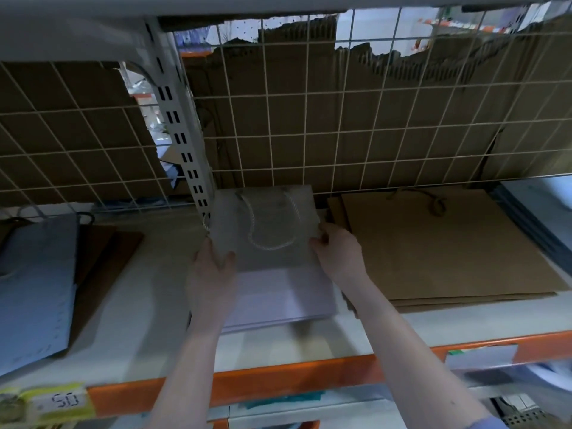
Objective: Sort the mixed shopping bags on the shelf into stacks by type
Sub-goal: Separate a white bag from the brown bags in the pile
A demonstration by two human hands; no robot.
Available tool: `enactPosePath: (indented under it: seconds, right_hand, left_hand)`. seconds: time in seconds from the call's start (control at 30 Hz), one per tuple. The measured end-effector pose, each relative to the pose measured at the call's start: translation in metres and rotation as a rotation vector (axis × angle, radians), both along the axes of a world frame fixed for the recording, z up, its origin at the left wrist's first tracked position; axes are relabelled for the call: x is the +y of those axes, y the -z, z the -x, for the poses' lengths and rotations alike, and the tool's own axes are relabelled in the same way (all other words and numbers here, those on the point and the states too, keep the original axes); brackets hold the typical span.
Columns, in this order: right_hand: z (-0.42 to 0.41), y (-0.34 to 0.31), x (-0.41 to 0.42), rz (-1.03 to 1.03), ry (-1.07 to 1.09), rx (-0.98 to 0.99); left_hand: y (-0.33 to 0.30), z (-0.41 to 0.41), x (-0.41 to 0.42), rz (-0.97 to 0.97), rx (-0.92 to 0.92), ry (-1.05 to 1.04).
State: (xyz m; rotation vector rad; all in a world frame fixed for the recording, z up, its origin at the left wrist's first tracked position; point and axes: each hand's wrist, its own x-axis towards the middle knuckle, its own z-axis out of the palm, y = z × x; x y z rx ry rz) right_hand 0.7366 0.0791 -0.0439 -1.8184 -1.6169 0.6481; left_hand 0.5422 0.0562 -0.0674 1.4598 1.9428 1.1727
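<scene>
A: Step in hand?

B: Placing a grey bag (266, 230) with white rope handles onto the pale stack (278, 300) mid-shelf. Both hands are on it. The left hand (213, 267) is closed on the bag's left edge, thumb on top, fingers under. The right hand (335, 253) pinches its right edge near the corner.

A: Where is the bag exactly?

B: Toward the back edge of the shelf (148, 274), its far end near the wire grid (309, 125), just right of the slotted upright (179, 128). It overlaps the far part of the pale stack. I can't tell if it's lying flat or lifted a bit; there's motion blur.

A: Other stacks?

B: Brown kraft bags (448, 243) are just beside it to the right, nearly touching the right hand. Blue-grey bags (34, 286) sit toward the left end, well apart, with a dark brown one (105, 255) partly under them.

A: How to do it well?

B: My judgement: pull the bag toward the front edge so its edges line up with the stack underneath, and keep it level with both hands. Tuck the rope handle (272, 230) flat so it doesn't bulge. Watch the right edge so it doesn't ride over the kraft pile. Also check the type matches, since the pale stack looks lilac and this bag looks grey, though the lighting is dim.
</scene>
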Motion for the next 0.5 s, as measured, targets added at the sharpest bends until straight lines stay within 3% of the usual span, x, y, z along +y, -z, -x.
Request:
enactPosePath:
  seconds: [0.5]
  right_hand:
    - [0.0074, 0.0019, -0.0001, 0.001, 0.029, -0.057]
  left_hand:
    - [-0.0074, 0.0030, 0.0036, 0.059, -0.014, -0.019]
